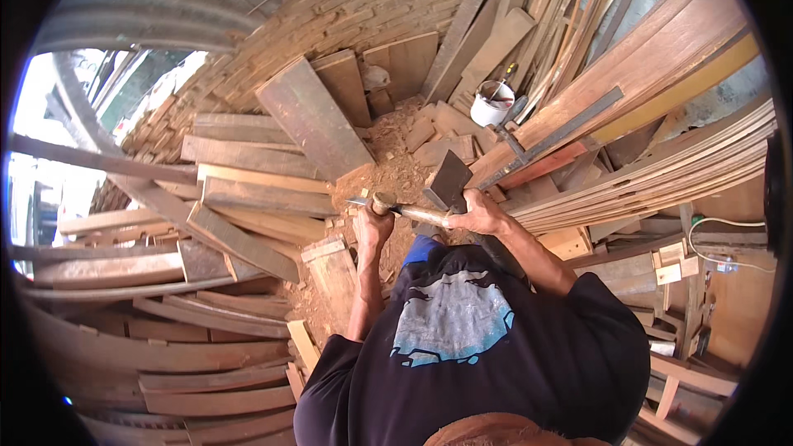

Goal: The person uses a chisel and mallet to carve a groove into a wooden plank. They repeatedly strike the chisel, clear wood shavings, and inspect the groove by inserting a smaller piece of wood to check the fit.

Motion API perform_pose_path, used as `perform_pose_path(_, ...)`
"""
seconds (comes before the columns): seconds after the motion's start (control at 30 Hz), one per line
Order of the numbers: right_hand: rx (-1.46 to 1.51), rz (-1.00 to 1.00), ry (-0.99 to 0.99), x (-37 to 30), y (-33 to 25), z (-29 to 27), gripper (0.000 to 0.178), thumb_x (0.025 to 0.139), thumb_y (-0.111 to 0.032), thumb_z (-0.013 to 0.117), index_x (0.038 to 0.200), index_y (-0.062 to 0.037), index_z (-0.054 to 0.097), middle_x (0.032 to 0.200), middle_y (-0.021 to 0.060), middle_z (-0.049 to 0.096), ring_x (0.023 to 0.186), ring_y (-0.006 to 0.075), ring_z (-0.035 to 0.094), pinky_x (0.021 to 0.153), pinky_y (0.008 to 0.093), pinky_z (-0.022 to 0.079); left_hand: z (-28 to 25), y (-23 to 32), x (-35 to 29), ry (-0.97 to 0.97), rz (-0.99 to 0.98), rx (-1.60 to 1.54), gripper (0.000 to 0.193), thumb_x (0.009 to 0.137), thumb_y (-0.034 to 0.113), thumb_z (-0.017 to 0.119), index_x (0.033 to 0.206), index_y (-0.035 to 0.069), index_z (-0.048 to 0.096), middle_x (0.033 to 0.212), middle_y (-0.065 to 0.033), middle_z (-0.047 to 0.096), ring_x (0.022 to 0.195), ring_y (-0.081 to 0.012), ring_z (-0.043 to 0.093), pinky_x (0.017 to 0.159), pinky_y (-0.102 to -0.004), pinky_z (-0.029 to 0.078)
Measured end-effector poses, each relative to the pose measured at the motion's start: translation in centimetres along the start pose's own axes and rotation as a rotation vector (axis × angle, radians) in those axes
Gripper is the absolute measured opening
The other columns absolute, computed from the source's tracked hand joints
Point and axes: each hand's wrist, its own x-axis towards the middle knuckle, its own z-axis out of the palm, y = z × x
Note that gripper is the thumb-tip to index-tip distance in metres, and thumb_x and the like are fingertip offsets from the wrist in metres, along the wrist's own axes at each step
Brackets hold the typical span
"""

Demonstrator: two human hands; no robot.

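In the head view, I am observing a hand tool (423, 215) lying crosswise before the worker's dark shirt (545, 322), over a chip-strewn floor (392, 149). The left hand (375, 227) is gripping it at the knobbed end, near a pointed metal tip (357, 201); the right hand (481, 213) is clasping the pale handle's other end, beside a dark block (450, 180); whether it is holding that too, I cannot tell. The tool is looking stiff, sturdy, probably metal-heavy; the handle, possibly slick, is offering the safest hold, clear of the tip.
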Motion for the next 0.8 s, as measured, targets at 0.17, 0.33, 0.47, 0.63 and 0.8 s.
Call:
perform_pose_path(0.17,-0.012,0.169,0.229,2.8,0.3,-2.0,0.032,0.077,-0.022,0.082,0.099,-0.0017,0.071,0.089,0.0037,0.071,0.080,0.0148,0.066,0.073,0.0335,0.054,1.5,-0.5,4.3,-0.082,0.154,-0.111,0.039,0.077,0.020,0.077,0.115,0.010,0.075,0.095,-0.0232,0.076,0.093,-0.0416,0.074,0.082,-0.0485,0.059)
perform_pose_path(0.33,-0.038,0.225,0.430,8.3,2.6,-9.1,0.022,0.081,-0.016,0.079,0.098,-0.0031,0.073,0.089,0.0075,0.070,0.076,0.0149,0.066,0.066,0.0332,0.055,2.0,1.8,6.8,-0.094,0.258,-0.303,0.050,0.075,0.011,0.078,0.125,0.007,0.071,0.099,-0.0197,0.078,0.098,-0.0348,0.077,0.086,-0.0427,0.060)
perform_pose_path(0.47,-0.143,0.481,0.568,11.9,-0.5,-18.4,0.024,0.082,-0.020,0.082,0.100,-0.0065,0.072,0.092,0.0101,0.071,0.075,0.0161,0.068,0.066,0.0351,0.057,3.0,-0.1,6.9,-0.136,0.163,-0.207,0.046,0.076,0.012,0.078,0.122,0.010,0.071,0.102,-0.0194,0.077,0.102,-0.0375,0.075,0.088,-0.0453,0.060)
perform_pose_path(0.63,-0.707,0.447,0.553,16.6,-5.2,-29.3,0.045,0.076,-0.026,0.083,0.109,0.0024,0.073,0.107,0.0244,0.075,0.099,0.0342,0.073,0.086,0.0426,0.058,4.0,-3.6,4.9,-0.266,0.024,0.089,0.045,0.073,0.014,0.075,0.118,0.010,0.072,0.105,-0.0230,0.074,0.104,-0.0435,0.071,0.087,-0.0514,0.058)
perform_pose_path(0.8,-0.985,0.516,0.448,22.1,-0.7,-37.6,0.042,0.079,-0.016,0.073,0.114,0.0078,0.072,0.115,0.0313,0.072,0.112,0.0417,0.071,0.097,0.0475,0.056,8.3,-7.2,1.6,-0.436,-0.195,0.143,0.042,0.079,0.026,0.074,0.119,0.012,0.072,0.104,-0.0211,0.076,0.103,-0.0414,0.072,0.086,-0.0499,0.058)
